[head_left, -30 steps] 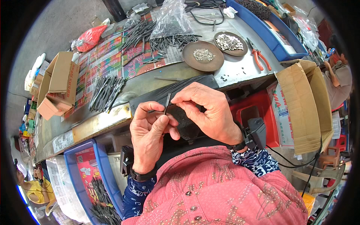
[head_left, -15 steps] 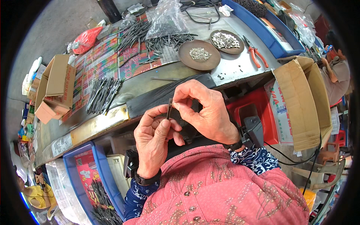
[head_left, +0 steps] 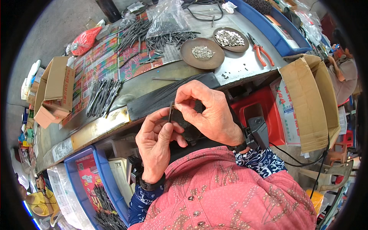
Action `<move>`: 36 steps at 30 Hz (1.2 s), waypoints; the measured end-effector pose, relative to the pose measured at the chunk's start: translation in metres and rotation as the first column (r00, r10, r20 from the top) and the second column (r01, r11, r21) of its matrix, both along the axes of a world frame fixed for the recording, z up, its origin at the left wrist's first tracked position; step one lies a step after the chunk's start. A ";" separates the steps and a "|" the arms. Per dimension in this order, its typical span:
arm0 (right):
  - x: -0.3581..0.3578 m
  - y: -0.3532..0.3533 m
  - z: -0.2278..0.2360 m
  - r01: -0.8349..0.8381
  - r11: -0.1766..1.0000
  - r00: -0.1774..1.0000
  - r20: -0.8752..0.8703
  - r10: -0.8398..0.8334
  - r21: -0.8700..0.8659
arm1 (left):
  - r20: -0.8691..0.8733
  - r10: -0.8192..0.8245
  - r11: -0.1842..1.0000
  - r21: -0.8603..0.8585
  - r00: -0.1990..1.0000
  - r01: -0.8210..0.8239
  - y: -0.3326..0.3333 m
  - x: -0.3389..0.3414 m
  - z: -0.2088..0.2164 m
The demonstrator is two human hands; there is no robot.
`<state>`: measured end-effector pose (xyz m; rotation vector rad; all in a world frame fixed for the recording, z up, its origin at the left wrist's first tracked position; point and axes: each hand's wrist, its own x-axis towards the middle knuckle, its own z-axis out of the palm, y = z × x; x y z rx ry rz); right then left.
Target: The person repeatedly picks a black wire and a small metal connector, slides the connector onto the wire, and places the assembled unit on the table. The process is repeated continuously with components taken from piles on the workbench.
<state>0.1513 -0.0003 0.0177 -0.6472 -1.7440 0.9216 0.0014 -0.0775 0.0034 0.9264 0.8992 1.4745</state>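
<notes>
A slim black strip (head_left: 171,112) stands nearly upright between the thumb and fingers of my left hand (head_left: 154,148). My right hand (head_left: 211,115) pinches close to the strip's upper end; anything tiny between those fingertips is too small to make out. Both hands are in front of the bench edge, above my lap. Beyond them, a round brown plate (head_left: 187,60) bears small silvery metal pieces. A second brown plate (head_left: 238,49) behind it holds small white and dark pieces. Several similar black strips (head_left: 102,97) lie in a row on the bench to the left.
Red-handled pliers (head_left: 260,53) lie right of the plates. A clear plastic bag (head_left: 168,19) rests on a heap of black strips (head_left: 134,36). Cardboard boxes (head_left: 59,82) flank the bench. A blue crate (head_left: 78,184) sits lower left, a red stool (head_left: 268,115) lower right.
Both hands keep nearly the same pose around the strip. The whole view has shifted slightly, and the bench things appear a little further left.
</notes>
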 end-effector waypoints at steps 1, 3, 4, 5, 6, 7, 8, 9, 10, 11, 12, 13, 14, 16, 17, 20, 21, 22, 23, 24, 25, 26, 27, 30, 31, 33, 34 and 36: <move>0.000 0.000 0.000 -0.005 1.000 1.000 -0.001 0.005 -0.004 | -0.027 0.012 1.000 0.009 1.000 -0.012 0.000 0.000 -0.001; 0.000 0.000 -0.001 0.011 1.000 1.000 0.024 -0.011 0.025 | -0.090 0.047 0.999 0.023 0.995 -0.045 -0.001 0.001 -0.001; 0.000 0.001 -0.002 0.015 0.999 0.999 0.029 -0.016 0.037 | -0.126 0.069 0.997 0.027 0.990 -0.066 -0.001 0.002 -0.002; 0.000 0.001 -0.002 0.022 0.998 0.999 0.040 -0.024 0.056 | -0.171 0.097 0.995 0.022 0.980 -0.094 -0.001 0.003 -0.002; 0.000 0.001 -0.002 0.026 0.997 0.999 0.046 -0.029 0.072 | -0.184 0.104 0.995 0.032 0.977 -0.100 -0.002 0.003 -0.002; 0.000 0.001 -0.002 0.030 0.996 0.998 0.052 -0.035 0.089 | -0.205 0.117 0.993 0.033 0.972 -0.113 -0.002 0.004 -0.003; -0.001 0.001 -0.002 0.033 0.996 0.998 0.050 -0.037 0.087 | -0.236 0.135 0.991 0.017 0.962 -0.135 -0.001 0.005 -0.003; -0.001 0.001 -0.003 0.036 0.996 0.998 0.048 -0.040 0.084 | -0.238 0.138 0.990 0.048 0.961 -0.131 -0.001 0.005 -0.004; -0.001 0.000 -0.003 0.041 0.996 0.998 0.042 -0.045 0.080 | -0.250 0.147 0.989 0.062 0.957 -0.135 -0.001 0.006 -0.004; -0.001 0.000 -0.003 0.033 0.998 0.999 0.026 -0.035 0.058 | -0.277 0.160 0.987 0.068 0.948 -0.146 -0.001 0.006 -0.005; -0.001 -0.001 -0.003 0.026 0.999 1.000 0.006 -0.027 0.033 | -0.266 0.157 0.987 0.077 0.951 -0.141 -0.001 0.006 -0.005; -0.001 -0.001 -0.003 0.019 1.000 1.000 -0.013 -0.019 0.008 | -0.269 0.158 0.987 0.078 0.950 -0.142 -0.001 0.006 -0.006; -0.001 -0.002 -0.003 0.002 0.999 1.000 -0.030 -0.004 -0.034 | -0.279 0.162 0.986 0.072 0.947 -0.148 -0.001 0.005 -0.006; -0.001 -0.001 -0.002 -0.032 0.992 0.998 -0.062 0.024 -0.125 | -0.244 0.142 0.988 0.087 0.959 -0.124 -0.001 0.005 -0.007; 0.000 -0.001 -0.002 -0.042 0.989 0.997 -0.067 0.032 -0.140 | -0.229 0.133 0.989 0.091 0.964 -0.115 0.000 0.005 -0.008; 0.001 0.000 -0.002 -0.075 0.977 0.994 -0.097 0.056 -0.200 | -0.234 0.125 0.989 0.111 0.964 -0.102 0.000 0.004 -0.008; 0.001 0.000 -0.002 -0.092 0.972 0.990 -0.124 0.066 -0.218 | -0.261 0.141 0.986 0.121 0.955 -0.112 0.000 0.005 -0.008; 0.002 0.000 -0.002 -0.108 0.966 0.986 -0.151 0.073 -0.237 | -0.288 0.155 0.984 0.131 0.945 -0.122 0.001 0.005 -0.008; 0.003 0.000 -0.002 -0.096 0.968 0.989 -0.135 0.065 -0.232 | -0.314 0.169 0.981 0.141 0.934 -0.130 0.001 0.006 -0.009; 0.003 0.000 -0.002 -0.084 0.970 0.991 -0.120 0.058 -0.228 | -0.330 0.174 0.981 0.139 0.928 -0.134 0.001 0.007 -0.009; 0.004 0.001 -0.002 -0.081 0.974 0.992 -0.114 0.057 -0.213 | -0.347 0.179 0.981 0.138 0.921 -0.139 0.000 0.008 -0.008; 0.005 0.001 -0.001 -0.080 0.970 0.994 -0.097 0.058 -0.230 | -0.369 0.187 0.980 0.132 0.910 -0.147 0.000 0.008 -0.008; 0.005 0.002 -0.001 -0.086 0.968 0.994 -0.090 0.066 -0.235 | -0.332 0.172 0.982 0.130 0.928 -0.135 0.000 0.008 -0.008; 0.005 0.005 -0.001 -0.154 0.940 0.982 -0.153 0.112 -0.305 | -0.258 0.146 0.986 0.119 0.955 -0.119 0.001 0.007 -0.008; 0.005 0.005 -0.001 -0.176 0.917 0.976 -0.185 0.115 -0.358 | -0.253 0.147 0.986 0.120 0.956 -0.120 0.001 0.007 -0.008; 0.002 0.003 -0.002 -0.114 0.960 0.985 -0.155 0.076 -0.258 | -0.293 0.180 0.980 0.131 0.939 -0.147 0.002 0.008 -0.009; 0.002 0.002 -0.002 -0.083 0.970 0.990 -0.131 0.054 -0.227 | -0.337 0.209 0.975 0.141 0.918 -0.170 0.001 0.010 -0.009; 0.001 -0.001 -0.003 0.000 0.997 0.998 -0.057 -0.004 -0.077 | -0.382 0.242 0.968 0.157 0.892 -0.196 0.001 0.012 -0.009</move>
